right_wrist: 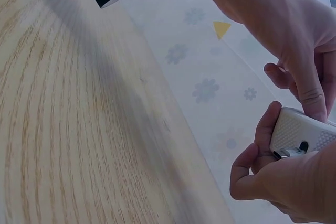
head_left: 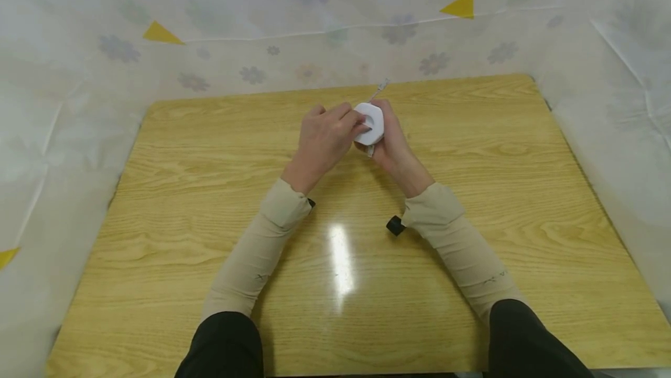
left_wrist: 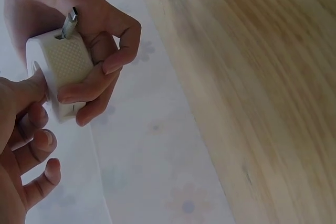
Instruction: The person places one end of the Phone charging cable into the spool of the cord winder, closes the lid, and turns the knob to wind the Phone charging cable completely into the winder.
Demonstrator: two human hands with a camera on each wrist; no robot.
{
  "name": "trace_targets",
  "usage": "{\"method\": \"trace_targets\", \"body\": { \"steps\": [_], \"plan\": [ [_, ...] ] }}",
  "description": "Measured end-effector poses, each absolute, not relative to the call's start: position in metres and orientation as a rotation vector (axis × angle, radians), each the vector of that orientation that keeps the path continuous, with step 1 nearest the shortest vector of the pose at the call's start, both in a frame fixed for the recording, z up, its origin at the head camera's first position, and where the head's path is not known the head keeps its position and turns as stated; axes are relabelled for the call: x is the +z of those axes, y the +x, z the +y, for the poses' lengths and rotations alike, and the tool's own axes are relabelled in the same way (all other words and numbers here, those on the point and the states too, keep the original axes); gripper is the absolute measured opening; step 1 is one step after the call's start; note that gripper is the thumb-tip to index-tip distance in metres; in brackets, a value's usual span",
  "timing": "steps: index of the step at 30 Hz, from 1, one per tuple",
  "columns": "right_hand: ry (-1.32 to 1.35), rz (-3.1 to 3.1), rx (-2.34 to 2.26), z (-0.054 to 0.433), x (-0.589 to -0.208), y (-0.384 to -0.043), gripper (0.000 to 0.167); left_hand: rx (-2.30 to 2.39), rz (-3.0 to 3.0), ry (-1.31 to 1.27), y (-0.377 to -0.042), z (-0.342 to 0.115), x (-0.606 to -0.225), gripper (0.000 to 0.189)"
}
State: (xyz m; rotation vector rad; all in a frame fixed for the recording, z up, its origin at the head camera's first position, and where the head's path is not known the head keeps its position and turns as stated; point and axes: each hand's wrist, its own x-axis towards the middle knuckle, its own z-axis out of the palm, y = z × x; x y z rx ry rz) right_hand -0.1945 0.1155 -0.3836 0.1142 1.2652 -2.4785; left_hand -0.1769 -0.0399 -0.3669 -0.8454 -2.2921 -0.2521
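A white six-sided cable winder (head_left: 374,116) with dimpled sides is held above the far part of the table. My right hand (head_left: 394,148) grips it around its outer edge. The fingertips of my left hand (head_left: 324,136) are at the round hollow in its face and pinch there. The other left fingers curl loosely beside it in the left wrist view. A metal-tipped cable plug (left_wrist: 70,22) sticks out of a slot in the winder's side. On the far side in the head view, another cable end (head_left: 384,84) sticks out.
The wood-grain table (head_left: 173,238) is bordered by a pale flowered sheet (head_left: 309,55) at the back and sides. Yellow triangles (head_left: 461,6) mark the sheet. A small black wrist device (head_left: 395,226) shows at the right cuff.
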Motion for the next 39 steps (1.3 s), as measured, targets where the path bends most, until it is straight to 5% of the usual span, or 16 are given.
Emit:
{"method": "trace_targets", "body": {
  "steps": [22,39],
  "plan": [
    [0.163,1.274,-2.501,0.117,-0.381,-0.197,0.037,-0.294,-2.275,-0.624,-0.167,-0.019,-0.382,0.031],
    [0.171,1.190,-2.488,0.119,-0.388,-0.198,0.034,-0.763,-2.643,-0.799,-0.179,-0.038,-0.362,0.024]
  ]
}}
